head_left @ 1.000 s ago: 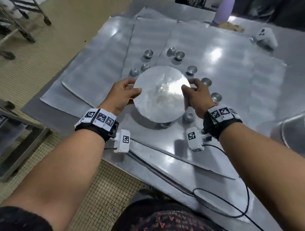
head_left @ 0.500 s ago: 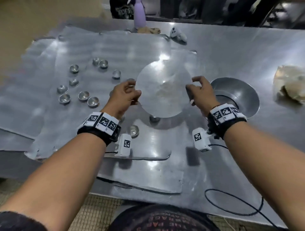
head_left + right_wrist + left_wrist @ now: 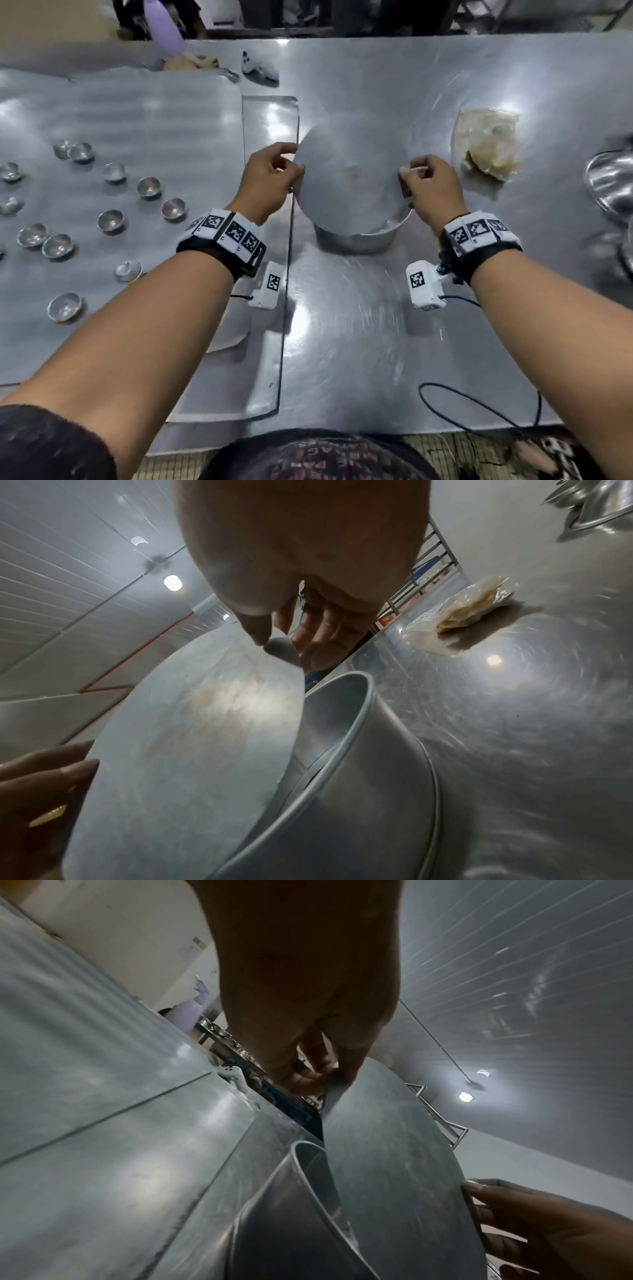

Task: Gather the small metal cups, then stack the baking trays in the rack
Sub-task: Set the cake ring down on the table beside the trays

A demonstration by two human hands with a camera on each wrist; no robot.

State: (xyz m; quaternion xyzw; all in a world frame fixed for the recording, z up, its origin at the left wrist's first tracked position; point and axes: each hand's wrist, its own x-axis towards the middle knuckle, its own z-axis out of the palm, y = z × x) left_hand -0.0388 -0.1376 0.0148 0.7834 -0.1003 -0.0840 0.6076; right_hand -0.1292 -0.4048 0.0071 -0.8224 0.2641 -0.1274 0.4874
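Both my hands hold a round flat metal disc (image 3: 349, 174) by its edges, just above a round metal pan (image 3: 359, 236) standing on the table. My left hand (image 3: 270, 178) pinches the disc's left edge and my right hand (image 3: 424, 185) pinches its right edge. The left wrist view shows the disc (image 3: 394, 1164) tilted over the pan (image 3: 301, 1191); the right wrist view shows the disc (image 3: 192, 737) over the pan's rim (image 3: 342, 723). Several small metal cups (image 3: 174, 208) lie scattered on flat baking trays (image 3: 137, 113) at the left.
A steel table (image 3: 376, 325) carries everything. A plastic bag of dough scraps (image 3: 486, 147) lies right of the pan. Metal bowls (image 3: 609, 181) sit at the far right edge. A purple bottle (image 3: 164, 24) and a white controller (image 3: 257, 68) stand at the back. A black cable (image 3: 479, 407) loops near the front edge.
Both hands have carried the disc to the right, away from the cups and trays, and now hold it over the round pan.
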